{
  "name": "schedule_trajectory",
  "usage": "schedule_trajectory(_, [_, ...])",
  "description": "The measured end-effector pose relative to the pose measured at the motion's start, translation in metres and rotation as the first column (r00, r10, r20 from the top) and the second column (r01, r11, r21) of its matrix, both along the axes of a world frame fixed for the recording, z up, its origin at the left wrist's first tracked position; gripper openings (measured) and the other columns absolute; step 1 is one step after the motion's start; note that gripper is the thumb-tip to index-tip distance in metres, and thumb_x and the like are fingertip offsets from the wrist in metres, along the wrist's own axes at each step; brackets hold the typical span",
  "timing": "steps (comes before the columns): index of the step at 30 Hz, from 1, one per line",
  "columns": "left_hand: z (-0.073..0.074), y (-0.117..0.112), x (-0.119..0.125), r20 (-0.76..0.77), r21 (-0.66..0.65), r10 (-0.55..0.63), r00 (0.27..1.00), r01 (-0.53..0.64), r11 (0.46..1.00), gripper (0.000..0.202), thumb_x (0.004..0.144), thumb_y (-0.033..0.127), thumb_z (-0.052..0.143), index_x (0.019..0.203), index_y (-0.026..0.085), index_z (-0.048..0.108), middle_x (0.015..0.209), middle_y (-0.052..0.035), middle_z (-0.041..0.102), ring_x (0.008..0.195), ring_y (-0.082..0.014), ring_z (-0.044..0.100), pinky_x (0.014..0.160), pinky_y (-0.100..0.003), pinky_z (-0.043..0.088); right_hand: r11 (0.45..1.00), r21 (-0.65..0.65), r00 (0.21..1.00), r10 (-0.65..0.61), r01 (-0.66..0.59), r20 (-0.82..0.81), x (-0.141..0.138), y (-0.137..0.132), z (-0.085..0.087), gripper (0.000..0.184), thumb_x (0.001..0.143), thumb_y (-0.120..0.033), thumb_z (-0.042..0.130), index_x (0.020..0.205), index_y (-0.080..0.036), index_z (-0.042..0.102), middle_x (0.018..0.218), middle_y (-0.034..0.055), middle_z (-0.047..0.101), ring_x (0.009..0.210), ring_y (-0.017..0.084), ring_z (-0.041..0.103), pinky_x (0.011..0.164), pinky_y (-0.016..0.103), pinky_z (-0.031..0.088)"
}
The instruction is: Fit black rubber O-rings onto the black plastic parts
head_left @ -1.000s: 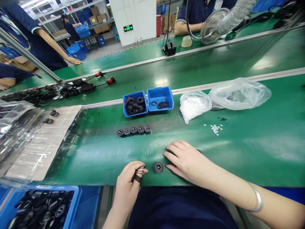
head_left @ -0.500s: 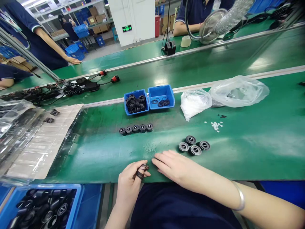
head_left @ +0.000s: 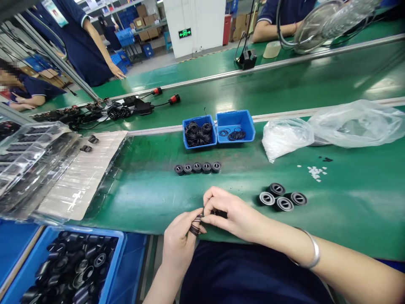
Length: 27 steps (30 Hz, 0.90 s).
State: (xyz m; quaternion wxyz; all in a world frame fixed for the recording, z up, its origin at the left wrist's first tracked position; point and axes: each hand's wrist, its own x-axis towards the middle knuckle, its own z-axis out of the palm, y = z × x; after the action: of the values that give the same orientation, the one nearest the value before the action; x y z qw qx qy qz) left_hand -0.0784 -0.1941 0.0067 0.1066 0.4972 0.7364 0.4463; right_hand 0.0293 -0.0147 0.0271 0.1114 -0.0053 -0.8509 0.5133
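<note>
The left hand (head_left: pixel 180 247) is raised with black rubber O-rings (head_left: pixel 195 226) looped over its fingers, the lower part of the bundle being partly hidden by them. The right hand (head_left: pixel 233 214) is no longer spread flat on the green conveyor belt (head_left: pixel 145 202) as in the earlier frame. Its fingertips (head_left: pixel 207 198) are drawn together and a dark ring (head_left: pixel 220 214) is pinched beside the left hand, though that ring is mostly hidden by the fingers. A silver bangle (head_left: pixel 311 255) is worn on the right wrist.

4 black bushings (head_left: pixel 278 197) are grouped to the right of the hands, and a row of 5 black bushings (head_left: pixel 198 167) is set further along the belt. More O-rings are held in 2 blue bins (head_left: pixel 218 128). A blue crate (head_left: pixel 63 266) of bushings is cut off by the lower edge. The writing on a distant green exit sign (head_left: pixel 185 33) cannot be read.
</note>
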Motion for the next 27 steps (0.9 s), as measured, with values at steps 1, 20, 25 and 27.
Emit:
schedule_trajectory(1, [0.001, 0.001, 0.000, -0.003, 0.009, -0.009, 1.000, 0.009, 1.000, 0.033, 0.090, 0.004, 0.050, 0.116, 0.019, 0.065, 0.075, 0.0008, 0.071, 0.070, -0.0111, 0.066, 0.070, -0.021, 0.055, 0.999, -0.050, 1.000, -0.003, 0.003, 0.002, -0.001, 0.000, -0.002, 0.014, 0.092, -0.026, 0.061, 0.082, -0.017, 0.061, 0.094, 0.0031, 0.053, 0.084, 0.013, 0.055, 0.078, 0.025, 0.047])
schedule_trajectory(20, [-0.014, -0.010, -0.006, 0.112, -0.030, 0.103, 0.988, -0.101, 0.994, 0.022, 0.093, 0.014, 0.055, 0.109, 0.024, 0.065, 0.094, -0.0010, 0.075, 0.082, -0.0137, 0.074, 0.079, -0.025, 0.060, 0.974, -0.173, 0.972, -0.109, 0.146, 0.207, 0.012, 0.014, -0.013, 0.021, 0.091, -0.026, 0.060, 0.072, -0.017, 0.059, 0.092, 0.0028, 0.056, 0.073, 0.011, 0.053, 0.067, 0.024, 0.044])
schedule_trajectory(25, [-0.020, -0.012, -0.001, -0.265, 0.062, -0.040, 0.963, 0.058, 0.996, 0.034, 0.088, 0.000, 0.052, 0.114, 0.017, 0.064, 0.109, -0.0096, 0.072, 0.105, -0.0184, 0.068, 0.091, -0.032, 0.058, 0.973, -0.164, 0.971, -0.130, 0.165, 0.203, 0.012, 0.012, -0.020, 0.019, 0.090, -0.027, 0.059, 0.074, -0.017, 0.059, 0.094, 0.0027, 0.055, 0.067, 0.009, 0.050, 0.065, 0.024, 0.045])
schedule_trajectory(27, [-0.024, -0.013, 0.003, -0.393, 0.086, -0.089, 0.915, 0.133, 0.987, 0.037, 0.085, -0.003, 0.053, 0.117, 0.014, 0.062, 0.113, -0.0123, 0.071, 0.114, -0.0221, 0.064, 0.095, -0.037, 0.056, 0.972, -0.161, 0.971, -0.138, 0.170, 0.194, 0.012, 0.012, -0.019, 0.020, 0.090, -0.027, 0.060, 0.073, -0.017, 0.058, 0.092, 0.0026, 0.055, 0.066, 0.009, 0.050, 0.064, 0.024, 0.045])
